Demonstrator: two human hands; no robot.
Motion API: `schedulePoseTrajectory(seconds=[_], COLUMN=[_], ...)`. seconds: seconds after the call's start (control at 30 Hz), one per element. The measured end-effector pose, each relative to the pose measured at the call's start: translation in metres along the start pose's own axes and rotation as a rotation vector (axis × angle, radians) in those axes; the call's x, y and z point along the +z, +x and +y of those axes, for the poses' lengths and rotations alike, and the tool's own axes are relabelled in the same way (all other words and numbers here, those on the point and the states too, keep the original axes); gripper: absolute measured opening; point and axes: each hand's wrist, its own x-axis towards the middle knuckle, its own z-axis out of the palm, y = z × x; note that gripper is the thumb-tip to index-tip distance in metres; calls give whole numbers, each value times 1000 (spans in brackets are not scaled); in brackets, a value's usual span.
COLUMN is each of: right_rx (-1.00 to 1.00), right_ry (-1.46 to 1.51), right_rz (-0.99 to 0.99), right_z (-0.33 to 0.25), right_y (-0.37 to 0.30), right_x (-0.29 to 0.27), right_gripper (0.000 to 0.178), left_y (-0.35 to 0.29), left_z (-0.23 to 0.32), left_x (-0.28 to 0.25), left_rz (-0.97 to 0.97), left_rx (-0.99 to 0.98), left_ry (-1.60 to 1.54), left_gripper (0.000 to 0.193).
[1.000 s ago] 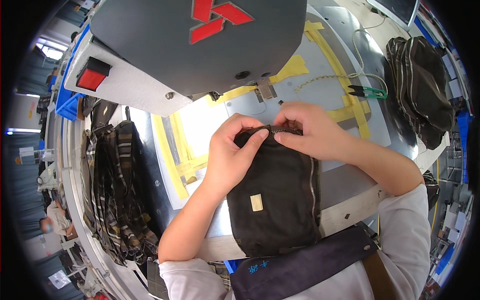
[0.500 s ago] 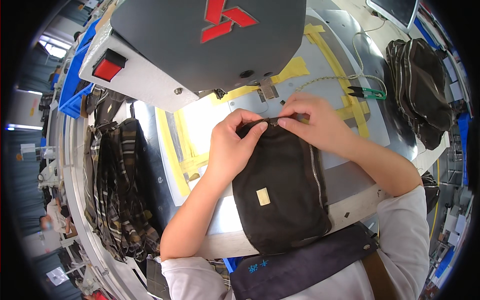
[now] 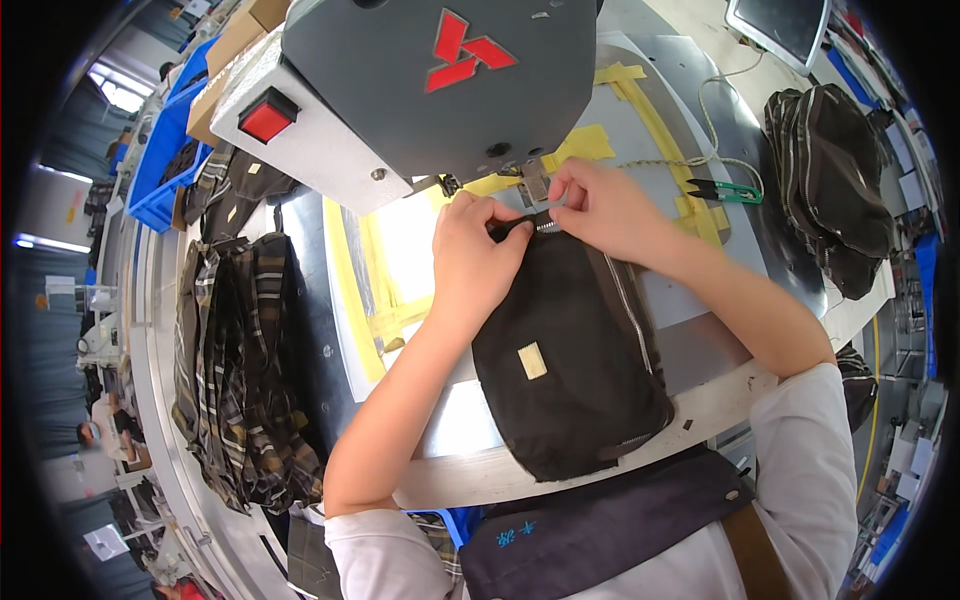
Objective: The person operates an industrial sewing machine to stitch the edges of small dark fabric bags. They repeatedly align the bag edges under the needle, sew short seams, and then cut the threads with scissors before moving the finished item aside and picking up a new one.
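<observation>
A dark apron point(image 3: 620, 515) with small blue characters is spreading across the lower centre. Beyond it, a dark brown zippered pouch point(image 3: 570, 310), bearing a cream label point(image 3: 534, 361), is lying at centre over the bench point(image 3: 440, 482) edge; its inside is hidden. The left hand's point(image 3: 478, 255) fingers are pinching its far edge; the right hand's point(image 3: 612, 212) are narrowing beside the zip, their grip unclear. Plaid fabric point(image 3: 240, 370) is hanging at left, green snips point(image 3: 738, 193) and stacked pouches point(image 3: 840, 190) are lying upper right. A red-emblemed machine head point(image 3: 400, 100) is blocking upper centre; a blue bin point(image 3: 152, 207) is holding dark cloth, upper left.
</observation>
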Motion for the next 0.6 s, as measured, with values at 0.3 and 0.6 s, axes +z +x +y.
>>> schedulePoseTrajectory(seconds=[0.3, 0.6], right_rx=[6, 44], right_ry=[-147, -164], right_rz=[-69, 11], right_z=[-2, 4], right_y=[26, 37], right_x=[-10, -15], right_gripper=[16, 15], left_y=[24, 37], left_z=[2, 4], left_x=[-1, 3], left_rz=[-107, -121], left_rx=[-136, -166], left_ry=[57, 170], left_gripper=[16, 34])
